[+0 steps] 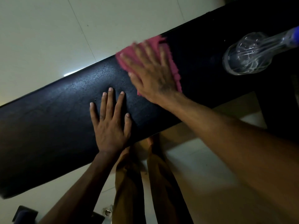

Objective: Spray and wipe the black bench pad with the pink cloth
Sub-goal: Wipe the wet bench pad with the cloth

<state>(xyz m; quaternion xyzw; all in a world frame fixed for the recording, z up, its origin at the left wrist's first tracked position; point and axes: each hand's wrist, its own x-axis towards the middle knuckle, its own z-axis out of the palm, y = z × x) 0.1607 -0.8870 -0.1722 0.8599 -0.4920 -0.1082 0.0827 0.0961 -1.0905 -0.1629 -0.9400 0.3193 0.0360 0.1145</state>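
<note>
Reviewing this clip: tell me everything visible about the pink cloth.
The pink cloth looks like soft fabric with a ragged, fringed edge. It lies flat on the black bench pad, mostly covered by the right hand, whose spread fingers press on it. Both are motion-blurred. Its edges show around the hand. The clear spray bottle lies apart, to its right.

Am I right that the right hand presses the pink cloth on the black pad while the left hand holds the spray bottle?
Not quite. In the head view the left hand rests flat on the black pad; the spray bottle lies on the pad, unheld. The right hand does press the pink cloth.
</note>
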